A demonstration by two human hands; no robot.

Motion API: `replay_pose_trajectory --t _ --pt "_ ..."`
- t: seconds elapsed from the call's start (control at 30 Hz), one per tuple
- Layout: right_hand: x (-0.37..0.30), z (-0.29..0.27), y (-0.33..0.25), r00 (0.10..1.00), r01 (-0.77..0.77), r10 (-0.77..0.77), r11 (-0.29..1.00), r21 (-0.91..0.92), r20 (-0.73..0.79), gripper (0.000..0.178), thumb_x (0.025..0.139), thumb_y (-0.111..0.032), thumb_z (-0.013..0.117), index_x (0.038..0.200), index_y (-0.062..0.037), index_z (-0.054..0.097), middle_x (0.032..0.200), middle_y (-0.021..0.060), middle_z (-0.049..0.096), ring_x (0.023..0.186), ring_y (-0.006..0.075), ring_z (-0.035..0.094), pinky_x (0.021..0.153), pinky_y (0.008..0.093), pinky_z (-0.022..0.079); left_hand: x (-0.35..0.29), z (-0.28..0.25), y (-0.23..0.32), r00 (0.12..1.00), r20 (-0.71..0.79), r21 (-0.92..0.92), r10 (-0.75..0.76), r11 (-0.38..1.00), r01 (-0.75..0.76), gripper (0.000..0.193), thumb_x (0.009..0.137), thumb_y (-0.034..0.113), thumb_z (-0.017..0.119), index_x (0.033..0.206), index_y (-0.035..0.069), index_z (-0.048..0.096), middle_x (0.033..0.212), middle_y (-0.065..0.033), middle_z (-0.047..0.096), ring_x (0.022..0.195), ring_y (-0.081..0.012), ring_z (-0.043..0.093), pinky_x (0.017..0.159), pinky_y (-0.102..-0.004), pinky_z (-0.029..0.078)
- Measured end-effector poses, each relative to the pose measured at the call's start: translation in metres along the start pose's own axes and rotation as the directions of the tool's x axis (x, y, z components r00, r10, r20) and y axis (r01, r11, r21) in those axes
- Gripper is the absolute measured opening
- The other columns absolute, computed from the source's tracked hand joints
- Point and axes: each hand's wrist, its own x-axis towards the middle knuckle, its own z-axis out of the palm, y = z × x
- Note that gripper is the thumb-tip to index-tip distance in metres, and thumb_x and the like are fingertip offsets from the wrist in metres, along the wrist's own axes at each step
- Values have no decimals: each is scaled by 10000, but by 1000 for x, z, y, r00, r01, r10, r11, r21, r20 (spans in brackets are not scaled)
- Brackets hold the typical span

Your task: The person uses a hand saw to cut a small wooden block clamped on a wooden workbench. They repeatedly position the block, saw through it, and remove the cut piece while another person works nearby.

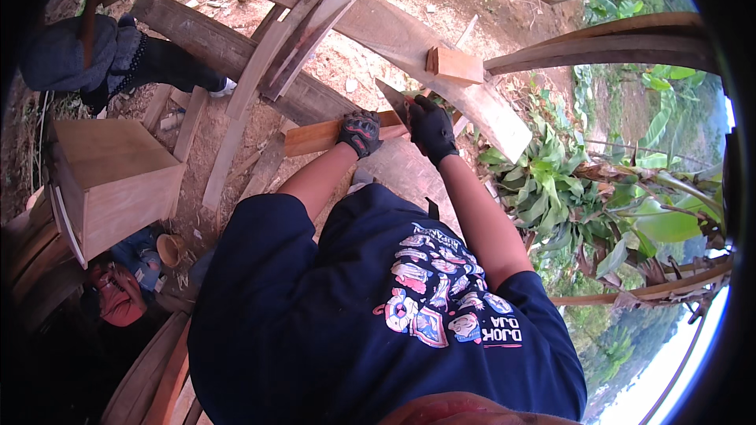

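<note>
My left hand (361, 132), in a black glove with red marks, is closed over a reddish-brown wooden board (311, 138). The board lies crosswise in front of me and runs under that hand toward the right. In my right hand (431, 130), also gloved in black, is a handsaw (391, 101); the fingers are wrapped round its handle and hide most of it. Its grey blade points away and to the left, above the board's right part. I cannot tell whether the teeth touch the wood.
Beyond my hands a long plank (386, 27) carries a short wood block (457, 65). Loose boards (311, 43) cross it. A wooden box (118, 165) stands left. One person (71, 51) is at upper left, another (122, 299) low at left. Leafy plants (543, 181) grow right.
</note>
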Motion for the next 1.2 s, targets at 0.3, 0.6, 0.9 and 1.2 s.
replay_pose_trajectory --t 0.3,0.6,0.9,1.2 --pt "13 8 10 990 141 -133 968 -210 53 377 1042 -355 567 1247 -101 755 974 212 786 905 397 767 830 523 579 27 4 30 989 -132 -205 -62 978 34 633 949 602 626 1164 16 727 1117 -220 741 1077 -365 729 924 -492 580" --pt "-19 -22 -22 904 427 -391 803 -415 172 356 1043 -299 606 1294 -93 752 1164 209 775 1043 380 757 897 495 588 30 27 34 965 -187 -197 -185 969 147 641 916 603 647 1158 17 739 1084 -213 741 1018 -369 738 913 -487 566" --pt "-43 -23 -37 976 211 -178 914 -347 126 331 1076 -244 560 1315 -79 721 1163 242 759 1074 445 723 892 523 577 28 26 33 990 -114 -66 -82 995 75 631 891 571 692 1190 16 719 1148 -186 708 1077 -343 693 944 -483 547" --pt "-69 -46 -54 974 228 -213 923 -311 82 359 1065 -260 587 1337 -71 723 1129 238 773 1026 446 742 879 506 584 24 -21 40 997 32 -119 -69 990 72 402 953 487 632 1143 168 787 1063 -158 761 1048 -318 725 876 -488 535"
